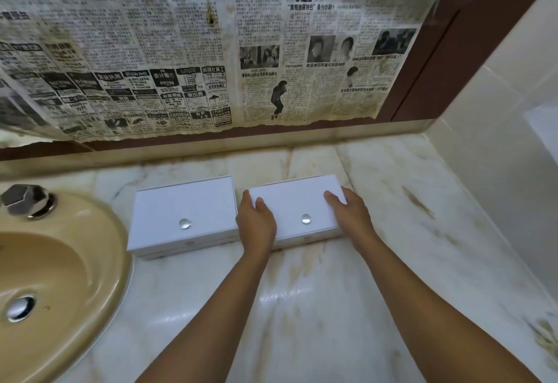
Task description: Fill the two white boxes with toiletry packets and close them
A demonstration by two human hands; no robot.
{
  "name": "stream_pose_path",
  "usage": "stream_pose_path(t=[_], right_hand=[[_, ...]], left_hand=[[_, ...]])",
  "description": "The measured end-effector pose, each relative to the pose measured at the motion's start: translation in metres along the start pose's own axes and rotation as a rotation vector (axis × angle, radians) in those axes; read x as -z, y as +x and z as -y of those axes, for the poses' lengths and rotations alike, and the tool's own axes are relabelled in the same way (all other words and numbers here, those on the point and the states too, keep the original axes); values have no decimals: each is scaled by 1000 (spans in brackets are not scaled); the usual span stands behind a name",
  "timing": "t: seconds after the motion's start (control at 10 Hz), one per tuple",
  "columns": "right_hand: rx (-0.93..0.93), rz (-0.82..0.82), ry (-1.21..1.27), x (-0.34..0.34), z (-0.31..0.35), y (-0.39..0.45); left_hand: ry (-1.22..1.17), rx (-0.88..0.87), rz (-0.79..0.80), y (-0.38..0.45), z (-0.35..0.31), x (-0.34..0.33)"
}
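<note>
Hands: left (256, 222), right (350, 214) grip right box (297, 206) | left box (184, 216) beside | sink (99, 231) left

White boxes (184, 213), beige sink (75, 262), brown-veined white marble counter (392, 262), yellowed black-printed newspaper (211, 50).

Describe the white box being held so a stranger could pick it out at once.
Start at the beige sink on the marble counter. Two lidded white boxes sit to its right, side by side. It is the right box, farther from the sink, gripped by the left hand and right hand.
</note>
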State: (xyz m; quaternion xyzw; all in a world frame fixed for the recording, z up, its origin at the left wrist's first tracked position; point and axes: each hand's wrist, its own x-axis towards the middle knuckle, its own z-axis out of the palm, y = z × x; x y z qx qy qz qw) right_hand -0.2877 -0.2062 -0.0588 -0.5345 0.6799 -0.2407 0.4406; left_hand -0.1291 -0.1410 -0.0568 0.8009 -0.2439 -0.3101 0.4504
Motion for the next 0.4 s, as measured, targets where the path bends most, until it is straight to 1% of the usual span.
stream_pose_path(t=[0.2,0.3,0.4], right_hand=[[10,20,-17,2,3,-2],[4,-6,48,4,6,-9],[-20,-179,190,8,-6,-33]], left_hand=[[24,24,-13,-3,-6,0],[20,16,11,-7,-17,9],[-6,-89,-11,-27,-12,25]])
